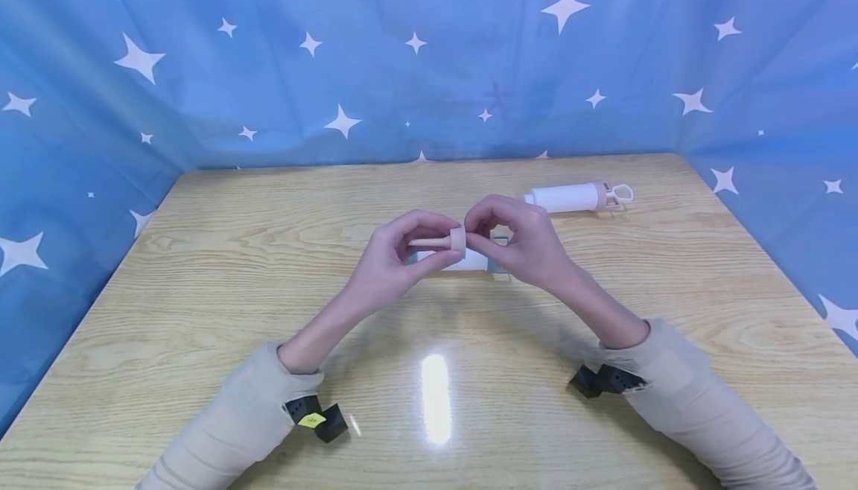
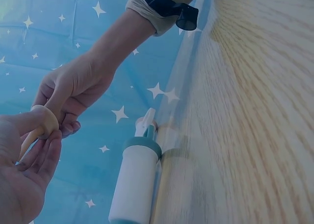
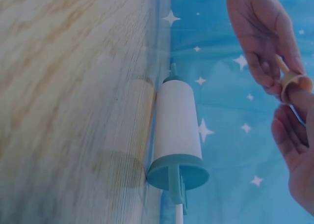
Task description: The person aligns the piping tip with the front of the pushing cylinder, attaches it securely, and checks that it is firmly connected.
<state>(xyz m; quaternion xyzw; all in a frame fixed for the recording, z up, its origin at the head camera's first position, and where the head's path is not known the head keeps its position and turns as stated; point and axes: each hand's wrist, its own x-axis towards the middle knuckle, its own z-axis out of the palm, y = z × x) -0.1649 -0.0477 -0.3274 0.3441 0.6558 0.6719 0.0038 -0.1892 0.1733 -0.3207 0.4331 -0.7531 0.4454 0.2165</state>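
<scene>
Over the table's middle, my left hand (image 1: 395, 255) grips a beige nozzle cap (image 1: 458, 241), a ring with a thin spout pointing left toward the palm. At the ring's open side my right hand (image 1: 523, 240) pinches, its thumb and forefinger bent together at the rim. A digit of the right hand goes into the ring (image 3: 300, 81) in the right wrist view. Beneath both hands lies a white pastry syringe with teal ends (image 1: 469, 260), partly hidden by them in the head view. Its teal collar (image 2: 142, 145) and white barrel (image 3: 177, 118) show clearly in the wrist views.
A second white syringe (image 1: 566, 197) with a beige collar and a looped plunger handle lies at the back right of the wooden table (image 1: 221, 274). A blue star-patterned curtain (image 1: 415, 88) stands along the back and sides.
</scene>
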